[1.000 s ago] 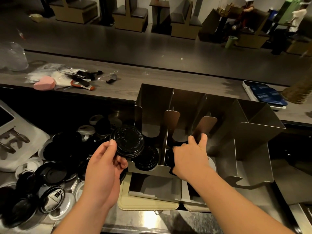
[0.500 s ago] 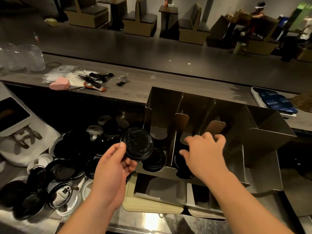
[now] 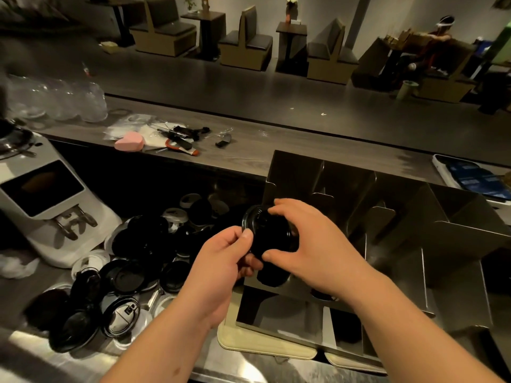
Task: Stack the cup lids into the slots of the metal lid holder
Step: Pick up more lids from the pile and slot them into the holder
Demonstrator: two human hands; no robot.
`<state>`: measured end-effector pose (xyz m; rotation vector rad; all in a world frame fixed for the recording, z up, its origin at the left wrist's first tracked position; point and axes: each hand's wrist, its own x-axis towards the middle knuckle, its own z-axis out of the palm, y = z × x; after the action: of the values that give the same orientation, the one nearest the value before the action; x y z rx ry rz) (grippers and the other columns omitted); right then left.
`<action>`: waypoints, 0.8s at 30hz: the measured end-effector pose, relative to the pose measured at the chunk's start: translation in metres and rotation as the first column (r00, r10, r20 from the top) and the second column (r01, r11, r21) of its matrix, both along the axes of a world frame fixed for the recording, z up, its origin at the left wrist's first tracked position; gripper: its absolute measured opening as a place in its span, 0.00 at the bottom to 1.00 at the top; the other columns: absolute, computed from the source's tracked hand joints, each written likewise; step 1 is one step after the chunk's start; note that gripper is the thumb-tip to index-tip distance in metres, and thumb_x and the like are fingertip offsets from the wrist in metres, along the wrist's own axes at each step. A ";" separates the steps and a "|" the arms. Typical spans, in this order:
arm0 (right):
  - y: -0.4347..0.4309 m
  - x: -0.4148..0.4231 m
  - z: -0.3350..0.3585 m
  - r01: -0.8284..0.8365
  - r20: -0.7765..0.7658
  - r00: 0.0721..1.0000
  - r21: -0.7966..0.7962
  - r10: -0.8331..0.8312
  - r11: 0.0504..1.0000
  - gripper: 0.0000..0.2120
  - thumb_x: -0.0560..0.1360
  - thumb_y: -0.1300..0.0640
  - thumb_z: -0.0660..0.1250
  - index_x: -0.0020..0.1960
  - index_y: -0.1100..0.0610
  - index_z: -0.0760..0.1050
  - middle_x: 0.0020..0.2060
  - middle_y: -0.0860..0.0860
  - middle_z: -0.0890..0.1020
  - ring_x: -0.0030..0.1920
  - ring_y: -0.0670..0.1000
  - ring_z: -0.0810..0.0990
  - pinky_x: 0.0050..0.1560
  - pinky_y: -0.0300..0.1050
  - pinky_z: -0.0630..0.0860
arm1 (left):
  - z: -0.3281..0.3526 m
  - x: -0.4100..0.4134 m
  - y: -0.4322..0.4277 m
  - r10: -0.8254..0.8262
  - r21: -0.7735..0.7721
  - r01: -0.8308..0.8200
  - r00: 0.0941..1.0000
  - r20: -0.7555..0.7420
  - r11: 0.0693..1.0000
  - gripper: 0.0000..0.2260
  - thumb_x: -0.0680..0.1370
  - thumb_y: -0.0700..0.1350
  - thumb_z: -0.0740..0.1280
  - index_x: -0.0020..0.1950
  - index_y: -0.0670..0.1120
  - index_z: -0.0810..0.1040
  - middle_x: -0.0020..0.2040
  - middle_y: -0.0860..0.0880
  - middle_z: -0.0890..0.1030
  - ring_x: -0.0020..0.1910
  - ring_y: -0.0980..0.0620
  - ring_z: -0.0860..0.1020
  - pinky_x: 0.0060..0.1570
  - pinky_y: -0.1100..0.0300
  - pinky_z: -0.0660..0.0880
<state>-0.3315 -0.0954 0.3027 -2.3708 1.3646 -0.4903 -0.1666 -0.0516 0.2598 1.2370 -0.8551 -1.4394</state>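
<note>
Dim café seating is stretching beyond the bar top (image 3: 249,156). On the steel counter (image 3: 19,294) far left, a white machine (image 3: 47,211) is standing, and loose cup lids (image 3: 132,266) are lying heaped beside it. Our left hand (image 3: 221,264) is pinching the near rim of a black lid stack (image 3: 269,237). Our right hand (image 3: 315,244) is curling round it from the other side, gripping it before the leftmost slot of the metal lid holder (image 3: 414,244).

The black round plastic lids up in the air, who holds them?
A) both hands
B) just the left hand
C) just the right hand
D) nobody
A: the left hand and the right hand both grip the black round plastic lids.
</note>
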 end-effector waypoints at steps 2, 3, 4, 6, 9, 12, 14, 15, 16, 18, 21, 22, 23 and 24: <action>-0.004 -0.001 0.001 0.025 0.005 1.000 0.031 -0.025 0.999 0.31 0.70 0.45 0.75 0.69 0.43 0.67 0.63 0.38 0.73 0.63 0.39 0.70 0.63 0.35 0.71 | 0.002 0.001 -0.004 -0.018 0.002 0.018 1.000 0.025 1.000 0.12 0.83 0.47 0.62 0.51 0.42 0.82 0.41 0.46 0.82 0.37 0.52 0.78 0.42 0.56 0.74; -0.006 -0.002 0.001 0.059 0.019 0.998 0.060 -0.061 0.996 0.31 0.69 0.45 0.75 0.68 0.43 0.67 0.60 0.38 0.73 0.60 0.40 0.72 0.59 0.37 0.75 | 0.002 0.002 -0.006 -0.001 0.004 0.001 1.000 0.027 1.000 0.11 0.83 0.47 0.62 0.51 0.45 0.83 0.42 0.47 0.83 0.38 0.52 0.79 0.41 0.56 0.75; -0.007 -0.003 -0.001 0.107 0.034 0.993 0.090 -0.110 0.990 0.31 0.68 0.44 0.76 0.67 0.44 0.67 0.58 0.39 0.73 0.58 0.40 0.73 0.56 0.37 0.76 | 0.001 0.004 -0.008 0.044 0.005 -0.044 0.998 0.036 0.999 0.11 0.83 0.47 0.62 0.51 0.47 0.83 0.43 0.47 0.84 0.38 0.51 0.79 0.40 0.57 0.75; -0.009 -0.005 -0.006 0.205 0.023 0.978 0.094 -0.208 0.974 0.31 0.68 0.43 0.76 0.66 0.45 0.67 0.56 0.39 0.72 0.57 0.41 0.73 0.54 0.36 0.74 | -0.006 0.012 -0.013 0.166 -0.010 -0.165 0.981 0.097 0.986 0.09 0.82 0.47 0.63 0.51 0.50 0.83 0.47 0.47 0.84 0.40 0.51 0.80 0.42 0.57 0.76; -0.009 0.001 -0.014 0.232 -0.166 0.958 -0.028 -0.234 0.972 0.26 0.70 0.41 0.73 0.63 0.45 0.68 0.53 0.40 0.71 0.57 0.44 0.71 0.64 0.46 0.66 | -0.019 0.024 -0.012 0.213 -0.006 -0.215 0.967 0.141 0.977 0.07 0.81 0.44 0.64 0.50 0.49 0.82 0.46 0.46 0.84 0.40 0.50 0.79 0.42 0.57 0.76; -0.008 0.015 -0.022 0.168 -0.453 0.866 -0.136 -0.213 0.976 0.20 0.71 0.42 0.70 0.58 0.47 0.70 0.51 0.44 0.72 0.56 0.49 0.72 0.65 0.52 0.59 | -0.028 0.027 -0.008 0.161 0.045 -0.170 0.975 0.153 0.984 0.06 0.80 0.42 0.65 0.48 0.48 0.82 0.44 0.46 0.83 0.39 0.51 0.79 0.42 0.56 0.76; -0.011 0.025 -0.029 0.107 -0.564 0.810 -0.127 -0.161 0.986 0.19 0.72 0.42 0.69 0.58 0.49 0.71 0.52 0.47 0.74 0.56 0.51 0.73 0.64 0.54 0.59 | -0.031 0.027 -0.007 0.130 0.065 -0.141 0.979 0.155 0.988 0.06 0.80 0.42 0.66 0.48 0.47 0.82 0.45 0.44 0.83 0.39 0.51 0.80 0.42 0.56 0.77; -0.013 0.029 -0.034 0.086 -0.592 0.796 -0.101 -0.129 0.991 0.19 0.72 0.42 0.69 0.59 0.50 0.71 0.53 0.48 0.74 0.56 0.51 0.73 0.65 0.54 0.60 | -0.033 0.028 -0.007 0.117 0.069 -0.128 0.981 0.154 0.989 0.05 0.80 0.42 0.66 0.48 0.47 0.82 0.46 0.43 0.83 0.39 0.51 0.80 0.42 0.56 0.77; -0.015 0.032 -0.039 0.068 -0.609 0.787 -0.076 -0.100 0.995 0.20 0.72 0.43 0.69 0.60 0.51 0.71 0.54 0.49 0.74 0.57 0.52 0.74 0.65 0.54 0.62 | -0.035 0.028 -0.008 0.106 0.071 -0.118 0.982 0.153 0.990 0.05 0.80 0.42 0.66 0.48 0.47 0.82 0.46 0.43 0.83 0.39 0.52 0.80 0.42 0.57 0.77; -0.020 0.036 -0.049 0.052 -0.607 0.792 -0.029 -0.059 0.998 0.23 0.73 0.44 0.71 0.63 0.52 0.71 0.56 0.51 0.74 0.58 0.53 0.75 0.62 0.51 0.67 | -0.037 0.031 -0.009 0.099 0.073 -0.111 0.984 0.146 0.991 0.06 0.80 0.41 0.66 0.48 0.47 0.82 0.45 0.44 0.84 0.39 0.52 0.80 0.41 0.58 0.77; -0.028 0.038 -0.058 0.112 -0.552 0.833 0.105 -0.036 0.988 0.23 0.74 0.50 0.73 0.65 0.54 0.71 0.58 0.52 0.75 0.58 0.54 0.76 0.56 0.47 0.75 | -0.041 0.037 -0.011 0.093 0.082 -0.104 0.987 0.129 0.991 0.06 0.80 0.40 0.66 0.48 0.47 0.82 0.45 0.44 0.84 0.39 0.52 0.80 0.40 0.59 0.77; -0.030 0.039 -0.060 0.123 -0.557 0.830 0.142 -0.023 0.982 0.21 0.74 0.52 0.73 0.64 0.55 0.72 0.57 0.53 0.75 0.56 0.54 0.77 0.54 0.47 0.77 | -0.043 0.040 -0.012 0.090 0.088 -0.101 0.988 0.122 0.991 0.06 0.80 0.40 0.66 0.47 0.47 0.82 0.44 0.45 0.84 0.39 0.52 0.80 0.40 0.59 0.77; -0.031 0.040 -0.062 0.127 -0.569 0.822 0.164 -0.011 0.978 0.19 0.74 0.54 0.73 0.63 0.55 0.73 0.56 0.53 0.75 0.55 0.55 0.78 0.53 0.48 0.78 | -0.046 0.043 -0.012 0.087 0.095 -0.098 0.990 0.114 0.991 0.06 0.80 0.40 0.66 0.47 0.47 0.83 0.43 0.45 0.84 0.39 0.51 0.80 0.40 0.58 0.76; -0.032 0.041 -0.065 0.131 -0.581 0.814 0.170 -0.008 0.977 0.18 0.74 0.57 0.72 0.62 0.56 0.73 0.55 0.53 0.76 0.54 0.56 0.79 0.52 0.49 0.78 | -0.048 0.045 -0.012 0.086 0.102 -0.097 0.991 0.106 0.990 0.06 0.79 0.40 0.66 0.47 0.47 0.83 0.42 0.46 0.84 0.38 0.51 0.80 0.40 0.58 0.76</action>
<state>-0.2905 -0.1274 0.2376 -2.3934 1.6528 0.3894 -0.1212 -0.0641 0.2115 1.4223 -0.7870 -1.3733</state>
